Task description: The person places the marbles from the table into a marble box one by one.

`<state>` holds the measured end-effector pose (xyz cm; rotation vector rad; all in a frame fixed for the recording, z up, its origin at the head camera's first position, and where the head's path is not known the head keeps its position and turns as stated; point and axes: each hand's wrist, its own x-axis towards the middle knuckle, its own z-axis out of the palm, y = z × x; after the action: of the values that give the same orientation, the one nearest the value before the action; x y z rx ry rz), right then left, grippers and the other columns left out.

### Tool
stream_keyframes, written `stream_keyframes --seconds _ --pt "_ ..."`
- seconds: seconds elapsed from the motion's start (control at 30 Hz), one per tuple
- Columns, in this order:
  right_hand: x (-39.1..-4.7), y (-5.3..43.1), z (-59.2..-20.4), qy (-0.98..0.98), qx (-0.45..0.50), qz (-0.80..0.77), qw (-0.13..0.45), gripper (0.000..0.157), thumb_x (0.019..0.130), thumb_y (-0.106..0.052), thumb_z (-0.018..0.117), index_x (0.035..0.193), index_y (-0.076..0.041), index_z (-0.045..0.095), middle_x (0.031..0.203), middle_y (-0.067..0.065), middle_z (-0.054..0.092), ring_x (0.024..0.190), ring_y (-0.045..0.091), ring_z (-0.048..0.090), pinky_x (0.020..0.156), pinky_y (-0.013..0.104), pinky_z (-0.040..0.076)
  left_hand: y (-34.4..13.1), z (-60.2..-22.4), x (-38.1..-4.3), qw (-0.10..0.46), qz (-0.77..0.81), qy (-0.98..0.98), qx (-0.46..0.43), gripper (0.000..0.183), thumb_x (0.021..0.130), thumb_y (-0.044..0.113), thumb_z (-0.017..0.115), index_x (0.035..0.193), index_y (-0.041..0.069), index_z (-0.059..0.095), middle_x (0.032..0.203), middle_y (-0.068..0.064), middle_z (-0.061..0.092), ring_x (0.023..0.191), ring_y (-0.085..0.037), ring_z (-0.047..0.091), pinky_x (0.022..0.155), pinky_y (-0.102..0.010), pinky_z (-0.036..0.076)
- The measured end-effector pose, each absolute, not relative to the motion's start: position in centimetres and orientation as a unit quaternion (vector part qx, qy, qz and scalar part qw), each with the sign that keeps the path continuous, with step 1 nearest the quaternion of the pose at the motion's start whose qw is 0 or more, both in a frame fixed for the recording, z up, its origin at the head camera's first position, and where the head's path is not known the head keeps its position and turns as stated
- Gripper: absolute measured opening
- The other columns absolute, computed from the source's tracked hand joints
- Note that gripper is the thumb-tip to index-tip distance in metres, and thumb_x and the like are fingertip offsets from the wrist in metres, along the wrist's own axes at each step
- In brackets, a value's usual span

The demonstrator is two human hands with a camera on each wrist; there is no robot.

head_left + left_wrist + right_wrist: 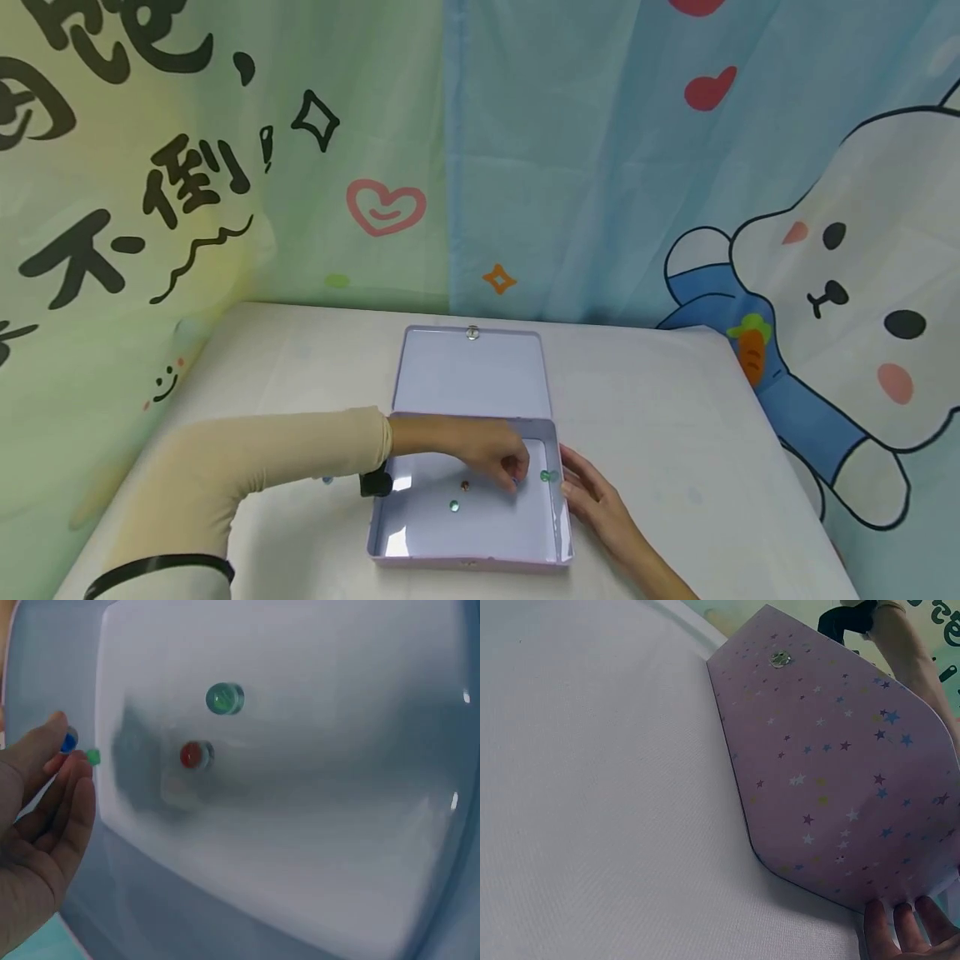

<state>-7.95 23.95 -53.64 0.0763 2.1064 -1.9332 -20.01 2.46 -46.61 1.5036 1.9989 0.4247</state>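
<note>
A shallow lavender tin box point(420, 533) stands open on the white table, its lid point(471, 375) folded back. Reaching in over its left side, my left hand point(491, 450) pinches a blue marble point(70, 740) between thumb and fingertips. On the box floor lie a green marble point(223, 698) and a red-brown marble point(193, 755). Another green marble point(545, 476) sits by the right wall, and shows just past my left fingertips in the left wrist view. My right hand point(603, 508) rests its extended fingers against the box's right wall from outside.
A small blue thing point(327, 479) lies on the table point(675, 433) left of the box, partly behind the left forearm. Printed curtains point(555, 167) hang behind and beside the table. A metal clasp point(472, 332) sits on the lid's far edge.
</note>
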Motion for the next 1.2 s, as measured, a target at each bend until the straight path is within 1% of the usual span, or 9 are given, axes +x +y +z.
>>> stream_keyframes --seconds 0.1,0.2,0.5,0.77,0.93,1.2 --pt "-8.0 24.0 -53.7 0.726 0.029 -0.672 0.141 0.057 0.098 -0.017 0.052 0.151 -0.013 0.031 0.158 0.017 0.028 0.142 0.041 0.033 0.101 0.024 0.049 3.0 -47.2 -19.9 0.305 0.17 0.748 0.564 0.016 0.086 0.019 0.074 0.096 0.007 0.071 0.081 0.003 0.065 0.069 0.004 0.048 0.064 -0.006 0.04" --pt "-8.0 24.1 -53.8 0.722 0.032 -0.675 0.145 0.056 0.099 -0.017 0.051 0.151 -0.014 0.031 0.158 0.016 0.028 0.142 0.04 0.033 0.1 0.022 0.048 3.5 -47.7 -19.9 0.309 0.165 0.747 0.565 0.015 0.086 0.019 0.074 0.096 0.008 0.071 0.081 0.004 0.065 0.069 0.005 0.049 0.064 -0.006 0.041" --pt "-8.0 24.2 -53.8 0.717 0.018 -0.681 0.148 0.056 0.099 -0.014 0.049 0.152 -0.011 0.029 0.159 0.019 0.025 0.143 0.042 0.03 0.102 0.025 0.048 4.2 -49.0 -19.7 0.312 0.135 0.756 0.56 0.013 0.084 0.017 0.075 0.095 0.01 0.071 0.081 0.007 0.065 0.069 0.003 0.05 0.063 -0.006 0.041" --pt "-8.1 24.1 -53.7 0.718 0.022 -0.68 0.148 0.055 0.1 -0.013 0.049 0.152 -0.011 0.029 0.159 0.018 0.025 0.143 0.041 0.031 0.101 0.024 0.048 4.6 -49.5 -19.8 0.311 0.133 0.76 0.555 0.014 0.083 0.016 0.076 0.095 0.01 0.07 0.084 0.005 0.066 0.07 0.003 0.051 0.064 -0.006 0.041" --pt "-8.1 24.0 -53.6 0.722 0.034 -0.675 0.149 0.056 0.099 -0.014 0.049 0.151 -0.013 0.03 0.159 0.017 0.026 0.143 0.041 0.033 0.102 0.026 0.048 4.7 -49.9 -19.8 0.298 0.127 0.767 0.554 0.015 0.082 0.017 0.078 0.094 0.011 0.07 0.083 0.007 0.066 0.07 0.003 0.05 0.064 -0.005 0.04" --pt "-8.0 23.9 -53.6 0.726 0.038 -0.671 0.148 0.056 0.099 -0.015 0.05 0.151 -0.014 0.03 0.159 0.017 0.027 0.142 0.04 0.033 0.102 0.026 0.048 4.9 -49.9 -19.4 0.3 0.126 0.771 0.547 0.014 0.082 0.017 0.077 0.093 0.012 0.069 0.083 0.007 0.065 0.069 0.003 0.049 0.063 -0.006 0.04"
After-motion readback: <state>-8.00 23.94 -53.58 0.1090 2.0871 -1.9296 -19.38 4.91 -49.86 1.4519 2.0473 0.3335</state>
